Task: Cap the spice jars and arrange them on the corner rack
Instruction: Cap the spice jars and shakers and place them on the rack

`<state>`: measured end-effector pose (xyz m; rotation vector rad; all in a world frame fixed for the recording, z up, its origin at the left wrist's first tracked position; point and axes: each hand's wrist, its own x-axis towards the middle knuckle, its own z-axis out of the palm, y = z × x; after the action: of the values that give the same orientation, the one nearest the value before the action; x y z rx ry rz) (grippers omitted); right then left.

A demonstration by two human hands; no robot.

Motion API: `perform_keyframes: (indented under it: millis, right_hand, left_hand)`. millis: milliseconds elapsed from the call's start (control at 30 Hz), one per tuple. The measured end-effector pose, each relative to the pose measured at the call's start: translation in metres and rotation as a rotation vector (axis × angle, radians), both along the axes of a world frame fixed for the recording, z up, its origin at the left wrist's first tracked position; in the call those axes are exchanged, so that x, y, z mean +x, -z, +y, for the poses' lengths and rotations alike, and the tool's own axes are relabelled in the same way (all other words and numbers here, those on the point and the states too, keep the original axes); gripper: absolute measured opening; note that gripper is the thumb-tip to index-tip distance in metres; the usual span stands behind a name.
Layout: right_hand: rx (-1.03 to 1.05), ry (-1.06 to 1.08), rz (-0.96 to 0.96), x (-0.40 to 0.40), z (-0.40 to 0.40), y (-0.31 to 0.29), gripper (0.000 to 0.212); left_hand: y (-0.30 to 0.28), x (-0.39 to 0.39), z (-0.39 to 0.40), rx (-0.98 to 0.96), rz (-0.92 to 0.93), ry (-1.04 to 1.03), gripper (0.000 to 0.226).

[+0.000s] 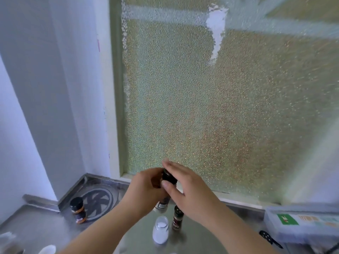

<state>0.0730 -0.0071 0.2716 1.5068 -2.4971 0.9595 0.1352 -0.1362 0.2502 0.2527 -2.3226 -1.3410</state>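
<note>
1. The person holds a spice jar (163, 202) up in front of the pebbled window glass (220, 107), above the steel counter (45, 228).
2. The left hand (145, 187) wraps its curled fingers around the jar's body, gripping it.
3. The right hand (187, 189) rests on the jar's black cap (168, 177): the thumb presses the cap's near side, while the other fingers reach nearly straight over its top.
4. Below the hands, an uncapped glass jar of white powder (161, 231) stands on the counter, just beside a capped dark spice jar (177, 219).
5. To the left, two orange-labelled jars (78, 209) are stacked one on the other by the round drain cover (100, 200).
6. A plastic box (302, 224) sits at the right edge.
</note>
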Motion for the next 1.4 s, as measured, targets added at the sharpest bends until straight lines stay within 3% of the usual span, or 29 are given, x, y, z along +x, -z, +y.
perform_keyframes:
  millis: [200, 333, 533, 833, 1000, 1167, 1300, 1400]
  right_hand:
    - [0.085, -0.035, 0.068, -0.001, 0.009, 0.000, 0.044]
    - [0.098, -0.089, 0.014, -0.006, 0.012, 0.001, 0.043]
    - [0.061, -0.121, 0.004, -0.002, 0.015, 0.000, 0.041]
    - [0.132, -0.105, -0.241, -0.004, 0.021, -0.029, 0.053]
    - [0.230, -0.079, -0.226, -0.002, 0.020, -0.038, 0.048]
    - [0.175, -0.089, -0.310, -0.001, 0.020, -0.032, 0.040]
    - [0.140, -0.099, -0.351, -0.001, 0.019, -0.030, 0.042]
    - [0.190, -0.101, -0.314, 0.000, 0.021, -0.035, 0.040]
  left_hand:
    - [0.009, 0.002, 0.008, 0.099, -0.009, 0.012, 0.026]
    - [0.008, 0.004, 0.008, 0.109, -0.025, 0.005, 0.013]
    - [0.005, 0.009, 0.010, 0.117, -0.026, 0.024, 0.016]
    - [0.006, 0.011, -0.005, 0.326, -0.029, 0.074, 0.050]
    - [0.018, 0.020, -0.001, 0.367, -0.013, 0.161, 0.060]
    - [0.012, 0.035, 0.002, 0.293, -0.088, 0.210, 0.028]
    - [0.007, 0.041, -0.002, 0.199, -0.141, 0.262, 0.016]
    - [0.003, 0.044, -0.008, 0.005, -0.144, 0.228, 0.009]
